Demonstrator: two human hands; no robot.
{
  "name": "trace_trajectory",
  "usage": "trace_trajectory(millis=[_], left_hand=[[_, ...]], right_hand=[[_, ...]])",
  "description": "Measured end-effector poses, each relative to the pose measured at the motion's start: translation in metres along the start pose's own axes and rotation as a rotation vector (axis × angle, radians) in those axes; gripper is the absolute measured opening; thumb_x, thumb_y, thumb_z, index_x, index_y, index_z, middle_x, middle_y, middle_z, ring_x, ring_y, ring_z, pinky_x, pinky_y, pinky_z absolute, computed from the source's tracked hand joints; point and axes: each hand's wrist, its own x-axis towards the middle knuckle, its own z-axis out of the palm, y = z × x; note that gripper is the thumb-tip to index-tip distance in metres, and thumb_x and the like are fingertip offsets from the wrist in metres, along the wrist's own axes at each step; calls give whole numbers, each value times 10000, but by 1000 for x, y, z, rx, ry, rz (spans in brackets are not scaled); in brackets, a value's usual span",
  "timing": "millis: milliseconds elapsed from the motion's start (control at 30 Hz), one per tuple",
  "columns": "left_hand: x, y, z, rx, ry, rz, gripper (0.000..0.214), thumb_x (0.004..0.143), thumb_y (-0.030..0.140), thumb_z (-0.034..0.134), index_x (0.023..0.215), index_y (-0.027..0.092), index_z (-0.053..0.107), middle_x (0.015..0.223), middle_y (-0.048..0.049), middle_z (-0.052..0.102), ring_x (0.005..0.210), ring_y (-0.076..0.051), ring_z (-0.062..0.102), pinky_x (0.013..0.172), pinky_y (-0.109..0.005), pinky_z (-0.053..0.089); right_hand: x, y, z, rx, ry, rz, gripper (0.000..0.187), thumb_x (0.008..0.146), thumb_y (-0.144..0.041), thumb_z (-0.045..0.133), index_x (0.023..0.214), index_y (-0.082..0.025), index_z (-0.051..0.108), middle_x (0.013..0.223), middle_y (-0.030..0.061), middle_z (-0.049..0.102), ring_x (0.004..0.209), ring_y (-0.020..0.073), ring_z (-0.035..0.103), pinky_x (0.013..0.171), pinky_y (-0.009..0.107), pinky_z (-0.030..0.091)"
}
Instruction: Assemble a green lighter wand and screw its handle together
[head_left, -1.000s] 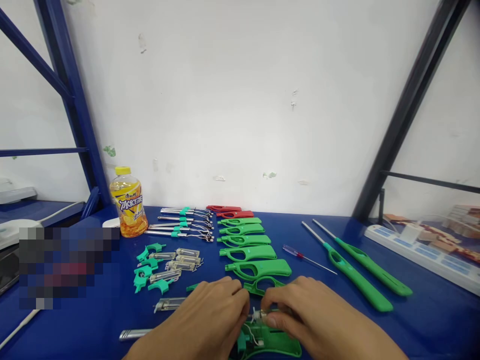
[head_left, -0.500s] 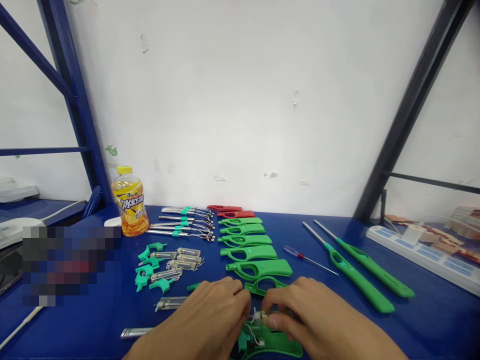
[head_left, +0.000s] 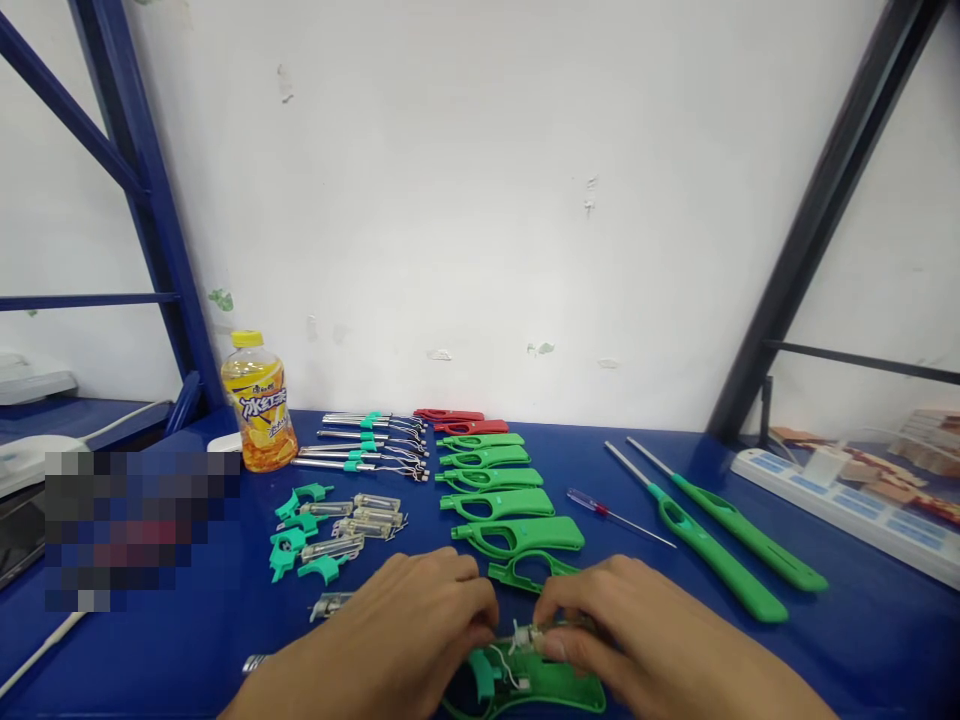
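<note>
A green lighter shell half [head_left: 559, 685] lies open side up at the front edge of the view, with a teal trigger [head_left: 484, 675] and a thin white wire in it. My right hand [head_left: 637, 630] pinches a clear fuel tank [head_left: 525, 637] with a white valve end, just above this shell. My left hand [head_left: 412, 625] is closed over the shell's left part; its fingertips and anything in them are hidden. Under the left forearm the end of a metal tube [head_left: 255, 662] shows. Another clear tank [head_left: 328, 605] is partly covered by that hand.
Behind my hands lie several green shell halves [head_left: 517, 537], red ones [head_left: 450, 414], metal tubes with wires [head_left: 337, 463], clear tanks [head_left: 375, 520] and teal triggers [head_left: 285, 550]. A screwdriver [head_left: 600, 508], two whole green lighters [head_left: 720, 560] and a power strip [head_left: 847, 510] are right; a drink bottle [head_left: 259, 410] stands left.
My left hand has shifted slightly left, covering more of the metal tube and the loose tank. The fuel tank in my right hand has moved slightly right, uncovering more of the shell.
</note>
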Motion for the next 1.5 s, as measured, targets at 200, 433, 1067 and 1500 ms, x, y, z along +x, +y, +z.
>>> trace_trajectory(millis=[200,433,1067,1500], left_hand=[[-19,-35,-11,-2,95,-33,362,1068,87,519,1146,318,786,1079,11,780,1011,-196,726,866,-295,474],[-25,-32,-16,-6,80,-51,276,1001,76,673,975,326,786,983,73,760,917,-173,736,775,-290,427],[-4,2,6,23,-40,-1,348,976,1,648,1122,290,776,1264,2,781,1124,-220,746,866,-301,488],[-12,-16,12,-13,2,38,493,864,-136,494,1073,275,670,1262,33,722,1066,-177,681,870,-275,451]], right_hand=[[4,7,5,31,56,-30,124,1082,-289,725,1094,-341,837,1136,-34,837,1084,243,760,909,319,489],[8,7,5,2,21,15,125,1016,-249,790,1111,-331,791,1061,-44,851,974,236,771,804,302,469],[7,4,6,62,8,132,337,847,-43,778,1087,-279,755,1149,-12,781,1102,238,687,882,316,444],[13,-2,8,34,29,49,175,901,-114,853,955,-280,860,984,-14,843,957,233,740,799,315,428]])
